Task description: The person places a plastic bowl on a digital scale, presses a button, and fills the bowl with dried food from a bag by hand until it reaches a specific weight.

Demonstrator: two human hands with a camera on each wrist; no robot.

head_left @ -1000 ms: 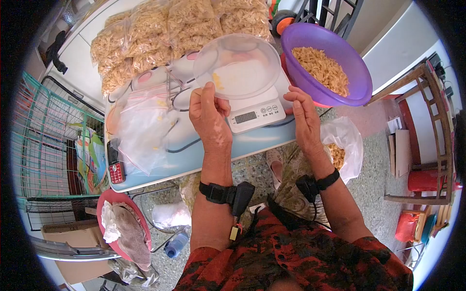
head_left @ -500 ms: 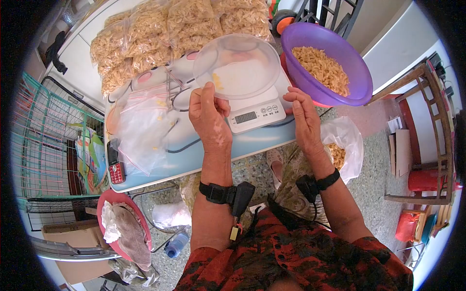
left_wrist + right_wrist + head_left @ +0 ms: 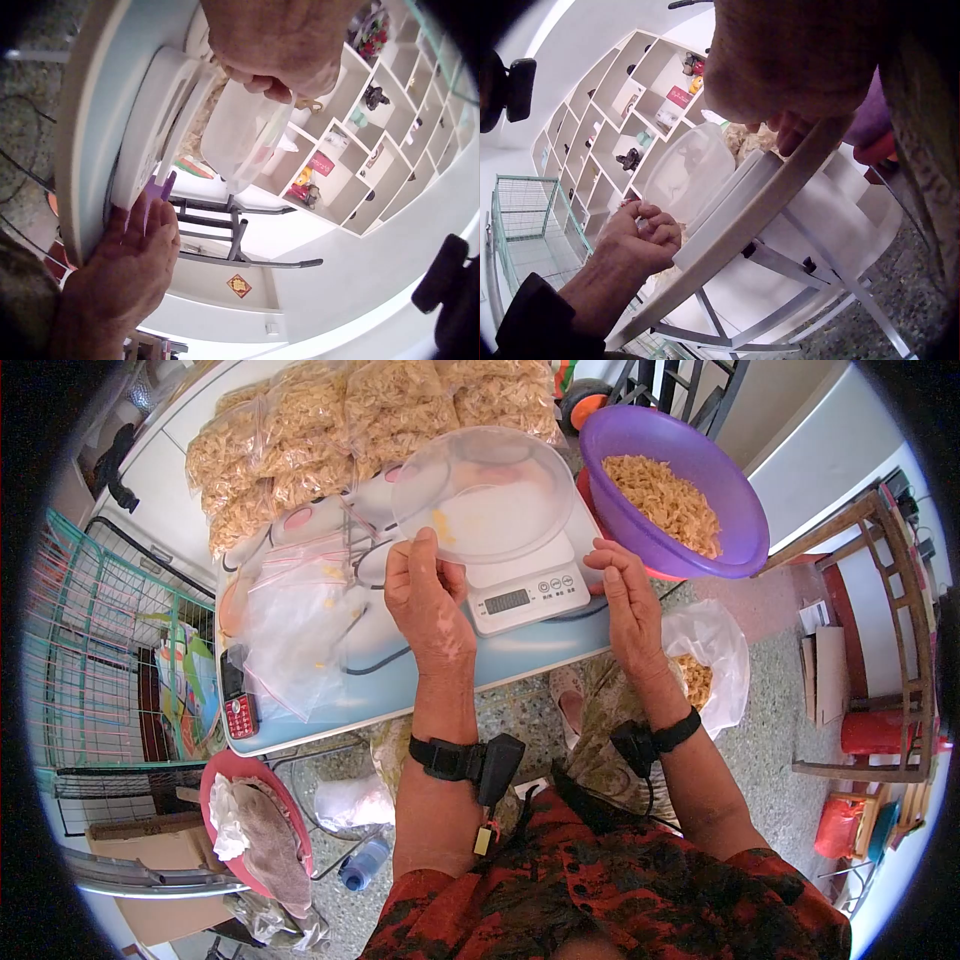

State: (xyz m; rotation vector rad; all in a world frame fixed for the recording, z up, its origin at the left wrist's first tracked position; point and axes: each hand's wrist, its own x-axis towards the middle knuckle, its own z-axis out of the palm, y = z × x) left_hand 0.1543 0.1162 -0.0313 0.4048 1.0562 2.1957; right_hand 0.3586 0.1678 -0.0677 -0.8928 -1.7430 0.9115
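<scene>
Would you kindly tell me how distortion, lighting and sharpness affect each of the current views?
Head view: fisheye bending with black corners, the wire cage curving at the left, and the digits on the scale's display too unclear to read; left wrist view: white shelving tilted and bowed; right wrist view: the right hand dark in shadow against the brighter room.

I have the left hand (image 3: 432, 600) pinching, thumb against curled fingers, and the right hand (image 3: 630, 610) apart, fingers extended; both forearms (image 3: 437, 825) reach forward.
</scene>
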